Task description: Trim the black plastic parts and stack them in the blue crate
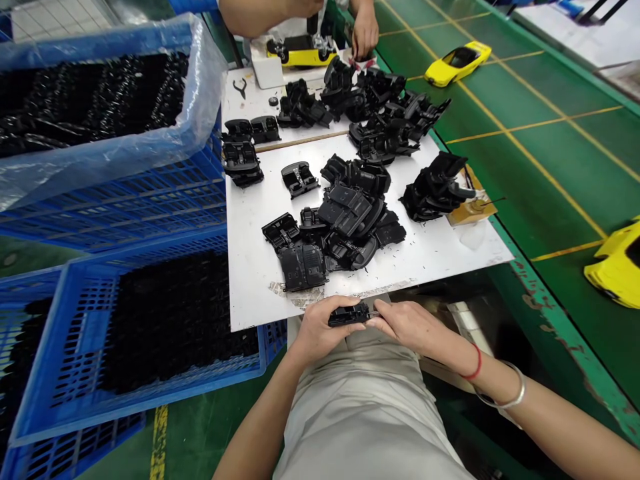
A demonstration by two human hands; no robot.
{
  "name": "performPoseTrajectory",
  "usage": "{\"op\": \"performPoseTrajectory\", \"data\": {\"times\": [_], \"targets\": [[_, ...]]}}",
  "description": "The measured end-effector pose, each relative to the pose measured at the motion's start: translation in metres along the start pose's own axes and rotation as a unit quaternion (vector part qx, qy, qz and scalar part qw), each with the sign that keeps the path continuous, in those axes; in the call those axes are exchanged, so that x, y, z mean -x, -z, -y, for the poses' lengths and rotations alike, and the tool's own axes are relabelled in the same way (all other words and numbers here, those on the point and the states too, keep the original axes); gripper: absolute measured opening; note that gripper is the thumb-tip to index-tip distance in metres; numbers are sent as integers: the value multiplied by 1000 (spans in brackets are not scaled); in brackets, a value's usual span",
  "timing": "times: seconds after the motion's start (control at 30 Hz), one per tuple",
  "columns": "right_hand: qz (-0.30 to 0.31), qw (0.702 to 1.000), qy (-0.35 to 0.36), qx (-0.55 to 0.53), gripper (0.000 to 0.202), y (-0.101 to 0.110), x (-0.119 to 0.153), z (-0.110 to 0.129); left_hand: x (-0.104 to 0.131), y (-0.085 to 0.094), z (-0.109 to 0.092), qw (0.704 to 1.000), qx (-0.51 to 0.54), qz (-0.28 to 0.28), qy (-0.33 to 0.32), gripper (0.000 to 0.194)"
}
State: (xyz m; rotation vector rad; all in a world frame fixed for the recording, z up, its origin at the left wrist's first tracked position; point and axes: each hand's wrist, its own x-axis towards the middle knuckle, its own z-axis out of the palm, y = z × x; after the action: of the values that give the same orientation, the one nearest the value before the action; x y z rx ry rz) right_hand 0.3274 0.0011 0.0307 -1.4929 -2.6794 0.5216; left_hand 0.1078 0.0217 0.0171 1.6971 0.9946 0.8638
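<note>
Just off the front edge of the white table (255,293), my left hand (323,328) grips a small black plastic part (349,314) between thumb and fingers. My right hand (407,323) is closed at the part's right end, pinching a thin metal tool (374,314) whose tip meets the part. Much of the tool is hidden by the fingers. Beyond both hands lies a pile of black plastic parts (345,210), with a flat black piece (303,267) at its near side.
Blue crates (95,427) of black parts stand at the left, one lined with plastic film. Yellow toy cars (457,63) sit on the green surface at the right. Another person's hand (365,32) is at the far table. A yellow block (470,207) lies near the right edge.
</note>
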Motion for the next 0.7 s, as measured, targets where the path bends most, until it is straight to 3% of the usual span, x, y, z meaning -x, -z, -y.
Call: {"op": "performPoseTrajectory", "data": {"times": [0.2,0.7], "targets": [[24,999,-12,-21,37,4,-1,0,0,0,-1,1000,-1,3,9,33],[32,999,-8,-15,47,7,-2,1,-1,0,-1,1000,-8,5,0,33]]}}
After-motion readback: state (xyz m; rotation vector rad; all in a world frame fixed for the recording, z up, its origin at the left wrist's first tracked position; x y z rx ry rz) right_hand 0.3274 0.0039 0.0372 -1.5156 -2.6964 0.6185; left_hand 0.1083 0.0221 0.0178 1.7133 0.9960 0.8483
